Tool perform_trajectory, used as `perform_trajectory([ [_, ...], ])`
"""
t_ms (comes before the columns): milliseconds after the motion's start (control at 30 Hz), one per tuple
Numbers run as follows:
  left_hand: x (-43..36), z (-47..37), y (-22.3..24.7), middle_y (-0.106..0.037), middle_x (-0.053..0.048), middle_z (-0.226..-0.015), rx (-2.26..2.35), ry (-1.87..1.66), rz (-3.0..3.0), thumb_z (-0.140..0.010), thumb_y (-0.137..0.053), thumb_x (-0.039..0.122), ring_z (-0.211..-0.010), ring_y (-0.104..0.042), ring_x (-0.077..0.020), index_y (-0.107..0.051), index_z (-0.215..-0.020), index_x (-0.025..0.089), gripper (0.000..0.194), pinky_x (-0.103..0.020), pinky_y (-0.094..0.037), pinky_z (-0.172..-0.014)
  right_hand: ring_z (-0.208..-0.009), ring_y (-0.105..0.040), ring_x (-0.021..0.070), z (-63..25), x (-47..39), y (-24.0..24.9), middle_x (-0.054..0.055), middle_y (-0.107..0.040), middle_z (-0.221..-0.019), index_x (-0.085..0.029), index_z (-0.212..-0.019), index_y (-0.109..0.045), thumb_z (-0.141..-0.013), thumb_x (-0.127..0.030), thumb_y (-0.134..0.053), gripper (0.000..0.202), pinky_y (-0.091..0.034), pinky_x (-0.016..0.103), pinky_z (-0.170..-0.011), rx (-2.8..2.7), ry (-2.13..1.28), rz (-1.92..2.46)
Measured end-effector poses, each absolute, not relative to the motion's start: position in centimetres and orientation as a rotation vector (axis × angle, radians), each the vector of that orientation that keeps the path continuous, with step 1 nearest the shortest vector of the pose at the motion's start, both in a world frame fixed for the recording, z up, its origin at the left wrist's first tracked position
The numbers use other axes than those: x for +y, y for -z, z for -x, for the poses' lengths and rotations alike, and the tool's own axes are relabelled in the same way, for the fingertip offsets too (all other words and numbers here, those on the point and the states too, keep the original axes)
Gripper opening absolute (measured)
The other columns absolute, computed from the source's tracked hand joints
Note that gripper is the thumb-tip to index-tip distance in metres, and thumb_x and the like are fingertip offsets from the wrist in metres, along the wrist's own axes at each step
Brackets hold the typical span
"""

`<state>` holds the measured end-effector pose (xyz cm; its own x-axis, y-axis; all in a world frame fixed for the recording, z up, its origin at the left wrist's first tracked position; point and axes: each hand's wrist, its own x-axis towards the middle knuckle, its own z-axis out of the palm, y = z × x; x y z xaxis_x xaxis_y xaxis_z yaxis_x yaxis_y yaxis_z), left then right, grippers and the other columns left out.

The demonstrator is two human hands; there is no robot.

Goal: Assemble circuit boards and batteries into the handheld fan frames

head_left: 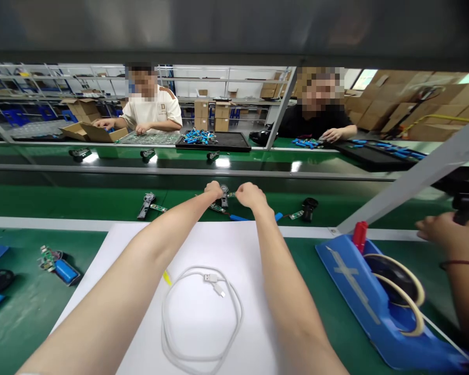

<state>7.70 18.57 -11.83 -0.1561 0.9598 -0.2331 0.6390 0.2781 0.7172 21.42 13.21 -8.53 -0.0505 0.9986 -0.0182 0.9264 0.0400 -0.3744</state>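
Both my arms reach across the white sheet to the green belt. My left hand (213, 189) is closed at the side of a small grey device housing (224, 198). Just right of it, my right hand (251, 195) pinches the end of a small green circuit board (232, 195), close against the housing. Below my hands lie another circuit board (218, 208) and a blue battery cell (239, 217), partly hidden by my right arm. A grey housing (146, 205) with a board (158, 208) sits to the left, a black housing (309, 209) to the right.
A coiled white USB cable (203, 357) lies on the white paper (254, 312). At right stands a blue tape dispenser (352, 291), near another person's hand (449, 237). An opened device (60, 266) lies left. Two co-workers sit opposite, beyond a slanted metal post (414, 177).
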Motion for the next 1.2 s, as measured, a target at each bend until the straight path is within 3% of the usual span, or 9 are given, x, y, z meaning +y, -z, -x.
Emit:
perform_trajectory([
  [133, 16.2, -5.3, 11.0, -0.064, -0.01, -0.119, 2.049, -0.589, -1.692, -0.092, -0.063, 0.035, -0.112, -0.061, -0.0245, -0.065, -0.112, 0.016, 0.028, -0.045, -0.05, -0.096, -0.095, -0.069, 0.0299, -19.6, 12.0, 9.2, 0.017, -0.073, -0.103, -0.015, -0.1, -0.075, -0.08, -0.025, -0.067, 0.024, -0.051, 0.034, -0.079, -2.234, -0.589, 1.938],
  [233, 11.9, -3.6, 11.0, -0.063, -0.014, -0.122, 2.111, -0.707, -1.894, -0.094, -0.054, 0.026, -0.124, -0.051, -0.0309, -0.068, -0.105, 0.017, 0.02, -0.045, -0.042, -0.104, -0.104, -0.066, 0.0343, -18.0, 10.1, 9.4, 0.021, -0.07, -0.11, -0.011, -0.106, -0.072, -0.083, -0.025, -0.066, 0.028, -0.052, 0.04, -0.086, -2.238, -0.519, 1.902],
  [333, 6.4, -1.7, 12.2, -0.056, -0.018, -0.129, 2.082, -0.804, -2.065, -0.094, -0.048, 0.024, -0.127, -0.045, -0.0355, -0.064, -0.116, 0.016, 0.029, -0.051, -0.038, -0.107, -0.125, -0.055, 0.0341, -17.0, 7.4, 9.8, 0.024, -0.061, -0.129, -0.009, -0.123, -0.064, -0.097, -0.023, -0.047, 0.035, -0.046, 0.045, -0.101, -2.232, -0.336, 1.74],
  [433, 1.8, 0.3, 14.4, -0.055, -0.015, -0.134, 1.916, -0.809, -2.235, -0.096, -0.043, 0.026, -0.132, -0.042, -0.0321, -0.061, -0.125, 0.018, 0.035, -0.051, -0.035, -0.113, -0.14, -0.041, 0.0251, -17.5, 4.5, 11.8, 0.014, -0.05, -0.146, -0.016, -0.137, -0.055, -0.104, -0.029, -0.037, 0.04, -0.033, 0.04, -0.117, -2.36, -0.258, 1.448],
  [567, -1.7, 2.2, 17.0, -0.05, -0.013, -0.146, 1.666, -0.678, -2.376, -0.099, -0.035, 0.03, -0.143, -0.034, -0.0293, -0.057, -0.135, 0.015, 0.044, -0.049, -0.029, -0.12, -0.151, -0.02, 0.0245, -20.0, 1.2, 16.1, 0.014, -0.029, -0.161, -0.009, -0.151, -0.039, -0.103, -0.027, -0.04, 0.051, -0.024, 0.038, -0.124, -2.489, -0.333, 1.271],
  [700, -3.3, 2.6, 17.6, -0.049, -0.012, -0.149, 1.545, -0.657, -2.295, -0.098, -0.039, 0.029, -0.14, -0.04, -0.0279, -0.058, -0.136, 0.016, 0.045, -0.048, -0.028, -0.121, -0.154, -0.01, 0.0273, -21.6, -0.3, 18.0, 0.017, -0.015, -0.164, -0.003, -0.154, -0.03, -0.1, -0.021, -0.04, 0.059, -0.021, 0.041, -0.125, -2.464, -0.417, 1.272],
  [900, -0.8, 1.9, 15.7, -0.067, -0.011, -0.123, 1.697, -0.819, -1.951, -0.09, -0.053, 0.022, -0.122, -0.056, -0.0267, -0.072, -0.108, 0.018, 0.026, -0.042, -0.038, -0.113, -0.132, -0.045, 0.0281, -17.7, 3.1, 15.3, 0.017, -0.052, -0.138, -0.009, -0.132, -0.058, -0.093, -0.015, -0.046, 0.041, -0.036, 0.04, -0.115, -2.3, -0.326, 1.409],
  [1067, 4.3, 2.3, 14.0, -0.069, -0.008, -0.099, 1.955, -0.843, -1.479, -0.093, -0.061, 0.032, -0.096, -0.065, -0.0212, -0.068, -0.095, 0.015, 0.019, -0.041, -0.052, -0.092, -0.118, -0.051, 0.0404, -11.0, 7.0, 14.1, 0.031, -0.057, -0.121, -0.001, -0.105, -0.066, -0.09, -0.018, -0.056, 0.024, -0.043, 0.05, -0.097, -2.185, -0.314, 1.486],
  [1200, 5.3, 3.1, 13.6, -0.066, -0.004, -0.088, 1.891, -0.874, -1.13, -0.096, -0.054, 0.047, -0.073, -0.063, -0.0143, -0.064, -0.098, 0.013, 0.035, -0.032, -0.055, -0.069, -0.107, -0.058, 0.034, -9.4, 8.3, 14.1, 0.025, -0.064, -0.11, -0.007, -0.101, -0.062, -0.09, -0.014, -0.055, 0.014, -0.042, 0.044, -0.094, -2.106, -0.396, 1.426],
])
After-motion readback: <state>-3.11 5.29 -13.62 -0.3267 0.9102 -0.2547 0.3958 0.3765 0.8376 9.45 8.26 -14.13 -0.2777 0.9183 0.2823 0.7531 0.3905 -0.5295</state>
